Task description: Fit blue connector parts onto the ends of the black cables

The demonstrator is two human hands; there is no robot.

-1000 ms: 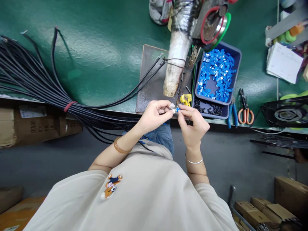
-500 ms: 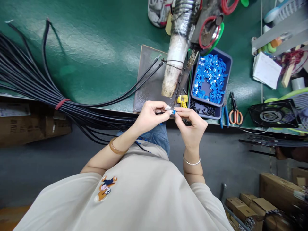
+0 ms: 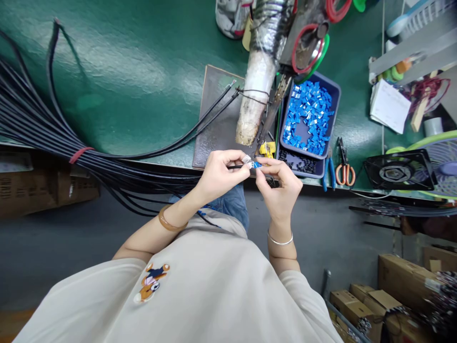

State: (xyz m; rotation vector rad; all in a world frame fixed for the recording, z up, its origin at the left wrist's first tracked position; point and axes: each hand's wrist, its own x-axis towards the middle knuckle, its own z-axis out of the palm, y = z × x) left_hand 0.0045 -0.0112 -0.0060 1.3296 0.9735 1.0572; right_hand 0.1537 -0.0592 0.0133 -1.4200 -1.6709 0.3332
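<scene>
My left hand point(image 3: 220, 174) is closed in a pinch on the end of a thin black cable point(image 3: 233, 167) at the green bench's front edge. My right hand point(image 3: 279, 188) pinches a small blue connector piece point(image 3: 256, 164) and holds it against that cable end. The fingertips of both hands meet over the piece. A dark blue tray point(image 3: 333, 102) full of the same blue pieces point(image 3: 307, 114) lies just beyond my right hand.
A thick bundle of black cables point(image 3: 53, 138) with a red tie runs across the left of the green bench point(image 3: 124, 81). A dark mat point(image 3: 214, 128), a taped tool post point(image 3: 255, 95), pliers point(image 3: 326, 166), orange-handled cutters point(image 3: 343, 164) and a fan point(image 3: 398, 171) lie ahead. Cardboard boxes point(image 3: 400, 286) stand on the floor.
The view has shifted slightly, so everything sits a little further left. Both hands stay together on the cable end and blue piece, with only small finger movements.
</scene>
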